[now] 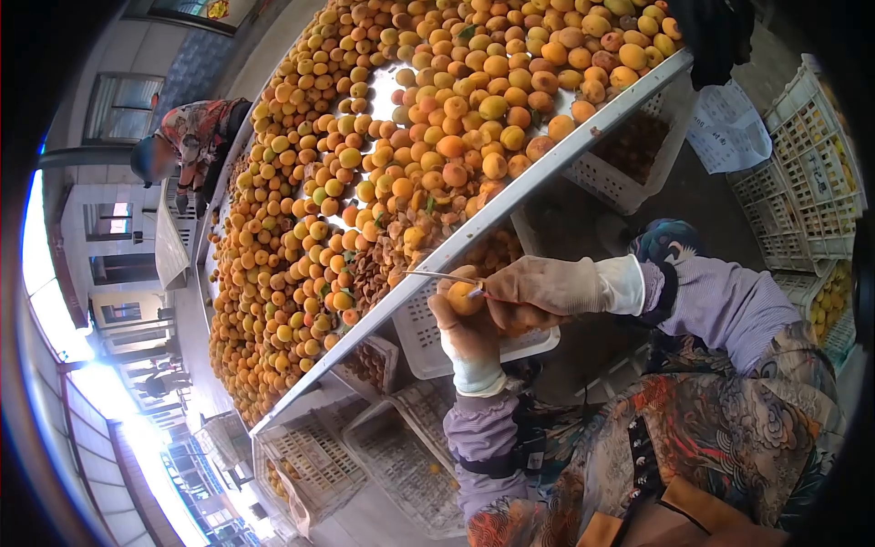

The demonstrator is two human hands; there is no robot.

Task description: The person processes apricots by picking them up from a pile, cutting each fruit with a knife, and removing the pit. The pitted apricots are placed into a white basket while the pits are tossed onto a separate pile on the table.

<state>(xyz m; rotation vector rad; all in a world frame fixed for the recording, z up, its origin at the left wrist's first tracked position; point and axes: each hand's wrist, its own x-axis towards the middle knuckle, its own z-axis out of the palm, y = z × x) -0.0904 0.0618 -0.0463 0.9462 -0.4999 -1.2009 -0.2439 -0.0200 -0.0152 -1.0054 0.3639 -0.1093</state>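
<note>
Both my hands wear stained tan gloves with white cuffs and meet just off the near edge of a metal table point(547, 169) heaped with apricots. My left hand point(474, 342) has its fingers closed around an orange apricot point(463, 299). At that fruit, my right hand point(538, 287) is closed on a small knife with a thin metal blade point(437, 274); its handle is mostly hidden in the glove. Beyond the table edge lie loose apricots point(451, 146) and a patch of brown pits or split pieces point(369, 273). Below my hands stands a white perforated crate point(424, 342).
Another crate point(629, 187) holds dark pieces beneath the table. Stacked crates point(802, 173) with yellow fruit and a white printed bag point(729, 128) are at upper right. More crates point(401, 451) stand at lower centre. A co-worker point(196, 137) is across the table; a black glove point(720, 36) shows at top right.
</note>
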